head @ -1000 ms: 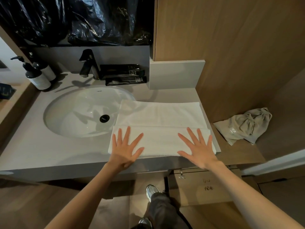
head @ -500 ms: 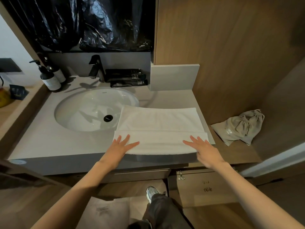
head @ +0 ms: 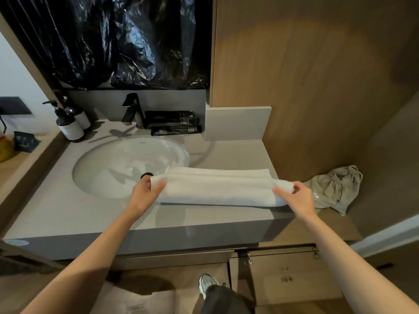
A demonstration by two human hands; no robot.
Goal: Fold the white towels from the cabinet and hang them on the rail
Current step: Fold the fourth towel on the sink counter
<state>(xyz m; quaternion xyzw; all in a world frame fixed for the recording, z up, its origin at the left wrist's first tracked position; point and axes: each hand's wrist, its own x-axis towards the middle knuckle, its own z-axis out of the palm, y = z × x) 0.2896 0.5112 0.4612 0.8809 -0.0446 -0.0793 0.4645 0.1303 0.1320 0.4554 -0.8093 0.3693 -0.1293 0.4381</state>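
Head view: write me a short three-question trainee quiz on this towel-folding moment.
1. True or false: the left hand and the right hand each grip an end of the folded white terry towel.
2. What lies to the towel's right? A, a beige drawstring cloth bag; B, a kettle; C, a basket.
3. What surface is under the towel?
Key: 1 true; 2 A; 3 the grey stone countertop.

The towel (head: 217, 189) is white terry cloth with a soft, nubbly pile. The countertop (head: 68, 211) looks like smooth matt grey stone, and the basin (head: 127, 164) is glossy white ceramic. The tap (head: 133, 109) is dark metal with a dull sheen. The plastic sheet (head: 136, 41) is black, shiny and crinkled. The wall panel (head: 317, 75) is matt grained wood. The pouch (head: 335, 189) is creased beige cloth.
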